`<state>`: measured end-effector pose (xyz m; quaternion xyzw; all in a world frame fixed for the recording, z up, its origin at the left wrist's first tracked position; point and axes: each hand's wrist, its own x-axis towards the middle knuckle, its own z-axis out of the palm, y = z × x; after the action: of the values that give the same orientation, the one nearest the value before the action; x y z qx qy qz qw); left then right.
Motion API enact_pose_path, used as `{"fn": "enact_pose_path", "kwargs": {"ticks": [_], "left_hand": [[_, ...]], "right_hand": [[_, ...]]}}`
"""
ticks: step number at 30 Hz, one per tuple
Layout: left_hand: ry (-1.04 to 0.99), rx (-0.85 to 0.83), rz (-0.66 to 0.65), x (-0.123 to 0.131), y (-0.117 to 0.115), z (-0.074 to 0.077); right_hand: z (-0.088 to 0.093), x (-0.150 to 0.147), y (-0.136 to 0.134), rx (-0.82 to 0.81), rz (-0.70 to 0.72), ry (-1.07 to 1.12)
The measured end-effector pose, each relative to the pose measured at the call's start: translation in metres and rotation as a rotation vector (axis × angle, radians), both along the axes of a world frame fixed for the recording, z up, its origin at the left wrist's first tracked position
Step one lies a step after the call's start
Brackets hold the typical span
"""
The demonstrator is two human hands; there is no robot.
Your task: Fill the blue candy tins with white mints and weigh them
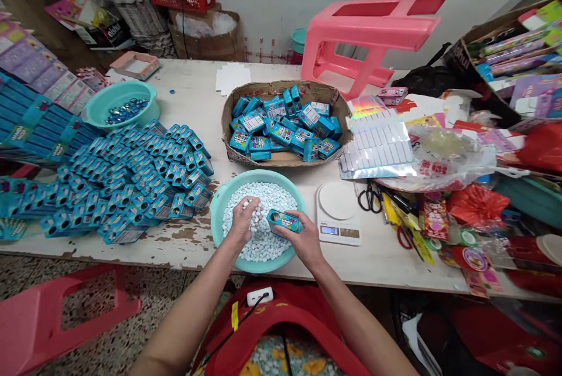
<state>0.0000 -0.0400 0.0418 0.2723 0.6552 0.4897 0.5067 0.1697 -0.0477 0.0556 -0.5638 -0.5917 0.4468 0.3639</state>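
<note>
A turquoise basin (216,206) full of small white candy pellets (267,250) stands near the table's front edge. Over its middle my left hand (243,219) is closed around some of the pellets, several of which show at its fingers. My right hand (306,239) grips a small blue candy box (284,221) above the basin's right side, with a round opening in the end that faces left. Just behind the basin, a cut-down cardboard carton (281,160) holds many similar blue boxes. To the left, rows of blue boxes (144,177) lie with their open ends showing.
A white digital scale (340,218) sits right of the basin, beside black scissors (370,198). A second turquoise basin (151,108) holds shiny blue pieces. A pink plastic stool (369,42) rests on the table's back right. Bags, markers and packaging crowd the right side.
</note>
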Motion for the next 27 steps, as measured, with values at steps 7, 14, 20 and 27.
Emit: {"fn": "enact_pose_path", "kwargs": {"ticks": [7,14,20,27], "left_hand": [[-0.46,0.292,0.203,0.022,0.004,0.04],[-0.435,0.269,0.235,0.021,0.007,0.044],[-0.412,0.256,0.206,0.022,0.01,0.047],[-0.345,0.284,0.197,0.017,0.007,0.042]], "right_hand": [[0.001,-0.019,-0.007,0.239,0.14,-0.243],[0.006,-0.02,-0.004,0.24,0.129,-0.275],[0.008,-0.022,-0.005,0.257,0.165,-0.274],[0.009,-0.023,-0.003,0.262,0.212,-0.269]]}}
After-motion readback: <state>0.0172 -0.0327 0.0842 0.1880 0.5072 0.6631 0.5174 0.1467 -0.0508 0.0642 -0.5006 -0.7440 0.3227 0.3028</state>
